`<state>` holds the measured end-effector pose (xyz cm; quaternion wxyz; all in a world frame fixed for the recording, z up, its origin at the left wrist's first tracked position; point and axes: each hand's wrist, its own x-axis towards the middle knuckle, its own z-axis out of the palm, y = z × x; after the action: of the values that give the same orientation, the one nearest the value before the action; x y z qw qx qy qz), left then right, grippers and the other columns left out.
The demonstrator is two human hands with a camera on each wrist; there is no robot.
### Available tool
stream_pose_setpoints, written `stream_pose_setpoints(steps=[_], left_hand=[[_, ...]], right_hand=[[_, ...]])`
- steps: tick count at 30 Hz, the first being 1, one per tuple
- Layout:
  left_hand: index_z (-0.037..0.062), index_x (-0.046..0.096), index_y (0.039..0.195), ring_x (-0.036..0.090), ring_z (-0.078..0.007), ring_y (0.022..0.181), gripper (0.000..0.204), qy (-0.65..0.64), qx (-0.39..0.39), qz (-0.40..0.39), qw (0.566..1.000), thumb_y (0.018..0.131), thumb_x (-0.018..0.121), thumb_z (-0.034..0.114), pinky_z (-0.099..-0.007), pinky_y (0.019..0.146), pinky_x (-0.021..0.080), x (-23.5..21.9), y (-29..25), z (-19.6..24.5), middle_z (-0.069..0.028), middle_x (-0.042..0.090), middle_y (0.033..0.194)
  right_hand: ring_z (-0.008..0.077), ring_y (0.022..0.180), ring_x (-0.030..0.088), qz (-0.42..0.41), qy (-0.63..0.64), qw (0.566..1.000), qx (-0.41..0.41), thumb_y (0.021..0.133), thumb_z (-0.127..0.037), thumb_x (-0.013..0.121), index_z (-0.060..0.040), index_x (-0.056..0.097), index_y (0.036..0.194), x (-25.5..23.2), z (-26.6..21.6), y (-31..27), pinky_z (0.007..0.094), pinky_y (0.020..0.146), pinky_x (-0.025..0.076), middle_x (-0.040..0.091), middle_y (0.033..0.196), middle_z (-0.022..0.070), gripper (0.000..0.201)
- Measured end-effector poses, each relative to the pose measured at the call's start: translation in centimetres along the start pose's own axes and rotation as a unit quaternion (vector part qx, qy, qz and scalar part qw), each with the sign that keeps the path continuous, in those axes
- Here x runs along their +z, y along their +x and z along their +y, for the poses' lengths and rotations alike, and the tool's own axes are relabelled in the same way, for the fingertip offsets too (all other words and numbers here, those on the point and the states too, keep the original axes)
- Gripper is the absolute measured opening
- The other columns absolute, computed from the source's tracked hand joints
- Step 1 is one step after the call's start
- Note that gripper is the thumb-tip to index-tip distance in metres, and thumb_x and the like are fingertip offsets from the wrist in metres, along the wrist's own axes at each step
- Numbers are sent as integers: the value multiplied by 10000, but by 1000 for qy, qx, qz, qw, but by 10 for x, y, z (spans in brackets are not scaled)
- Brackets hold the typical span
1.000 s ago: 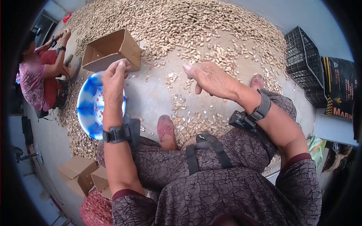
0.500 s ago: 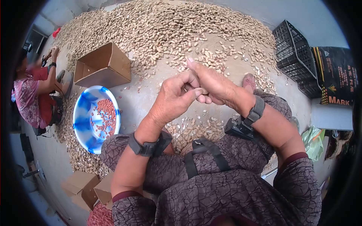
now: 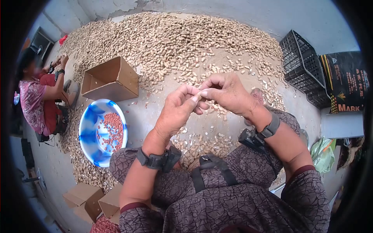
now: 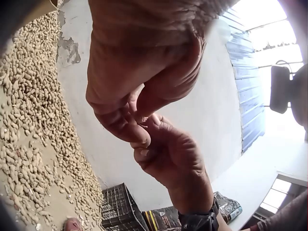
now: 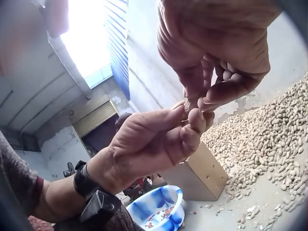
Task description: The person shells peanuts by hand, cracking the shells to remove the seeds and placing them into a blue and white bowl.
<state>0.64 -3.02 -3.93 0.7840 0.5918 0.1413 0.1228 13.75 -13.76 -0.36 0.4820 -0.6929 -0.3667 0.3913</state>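
My left hand (image 3: 176, 110) and right hand (image 3: 231, 95) meet fingertip to fingertip in front of my lap. Between them they pinch a small peanut (image 5: 191, 104), mostly covered by thumbs and fingers. In the right wrist view the left hand (image 5: 149, 139) comes up from the lower left to meet the right hand (image 5: 216, 53) above. To the left of my knee stands a blue-and-white basin (image 3: 87, 134), with reddish shelled peanut kernels (image 3: 113, 124) gathered on one side of its bottom.
Beyond the hands spreads a large heap of unshelled peanuts (image 3: 167, 42). An open cardboard box (image 3: 118, 89) sits behind the basin. Shells and peanuts (image 3: 202, 145) lie between my feet. Black crates (image 3: 305, 62) and a black sack (image 3: 344, 81) stand right. Another person (image 3: 37, 93) sits at left.
My left hand came from over the basin to join the right hand, and both now pinch the peanut. More of the kernels in the basin now show.
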Motion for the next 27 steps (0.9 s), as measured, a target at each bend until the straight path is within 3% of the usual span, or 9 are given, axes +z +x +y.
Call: stream_pose_setpoints(steps=[2, 3, 6, 9, 11, 20, 27], left_hand=[[-4, 492, 995, 581, -138, 778, 162, -44, -41, -27, 998, 856, 479, 79, -239, 679, 465, 0, -2, 1, -98, 597, 859], [-4, 492, 995, 581, -138, 778, 162, -43, -40, -26, 998, 856, 479, 79, -239, 679, 465, -2, -3, 3, -98, 597, 859], [1, 476, 996, 591, -154, 788, 164, -101, -45, -52, 993, 850, 488, 77, -244, 676, 471, -3, -4, 5, -116, 590, 911], [-7, 477, 1048, 581, -153, 823, 233, -129, -11, -51, 990, 836, 515, 82, -252, 709, 466, -1, -4, 4, -112, 577, 954], [-25, 500, 1090, 573, -142, 842, 274, -116, 40, -45, 991, 833, 531, 63, -271, 765, 469, 4, -3, 4, -73, 583, 913], [9, 547, 1092, 517, -108, 923, 267, 10, 93, -42, 995, 826, 519, 17, -254, 811, 442, 14, -1, 3, -33, 524, 1089], [-27, 535, 1086, 502, -112, 968, 298, -75, 72, -64, 992, 790, 499, -42, -252, 833, 434, 20, -6, 5, -38, 521, 1097]], right_hand=[[74, 586, 531, 14, -56, 993, -105, 743, -80, 599, 9, 599, 742, 2, 2, -1, 212, 521, 438, 587, 632, 41, 90], [74, 586, 531, 14, -56, 993, -107, 743, -80, 599, 9, 599, 742, 2, 0, -1, 212, 521, 438, 587, 632, 41, 90], [94, 616, 546, -11, -53, 995, -89, 742, -73, 607, 29, 589, 805, 0, -3, -1, 221, 566, 450, 594, 688, 50, 122], [94, 648, 547, -9, 36, 995, -97, 738, -84, 624, 33, 572, 890, 0, -1, 0, 227, 569, 451, 590, 762, 58, 199], [65, 729, 518, -140, 147, 979, -23, 763, -123, 620, 10, 526, 1030, -2, -5, -1, 181, 607, 417, 565, 863, 26, 313], [48, 701, 473, -159, 207, 965, -17, 736, -217, 659, 0, 537, 1055, 1, 1, -1, 185, 610, 381, 550, 822, -2, 405], [67, 714, 520, -131, 193, 972, 2, 746, -204, 646, 2, 589, 976, 1, 4, -3, 199, 617, 417, 584, 809, 18, 313]])
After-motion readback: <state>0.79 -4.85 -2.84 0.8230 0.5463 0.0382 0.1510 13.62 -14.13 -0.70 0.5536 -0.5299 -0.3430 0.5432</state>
